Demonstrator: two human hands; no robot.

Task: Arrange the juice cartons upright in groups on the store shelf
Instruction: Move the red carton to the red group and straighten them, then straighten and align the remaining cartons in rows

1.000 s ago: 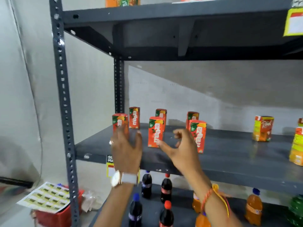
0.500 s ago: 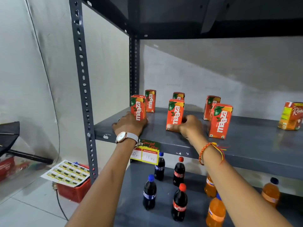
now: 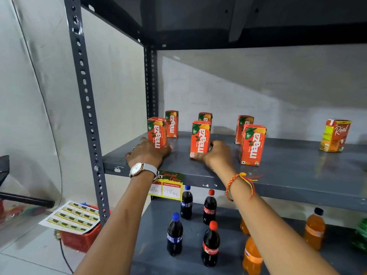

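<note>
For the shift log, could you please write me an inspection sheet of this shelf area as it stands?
Surface: grey middle shelf, bare front.
Job's things: six Maaza cartons upright in three front-back pairs; one Real carton upright, apart at right.
Clutter: nothing seen on this shelf.
Grippers: left hand at the base of the front-left carton; right hand at the base of the front-middle carton.
Cables: black cable on the floor.
Surroundings: soda bottles below; price tag; red basket.

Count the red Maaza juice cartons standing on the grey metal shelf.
6, in three front-back pairs: left front and back; middle front and back; right front and back. None seems hidden.
</note>
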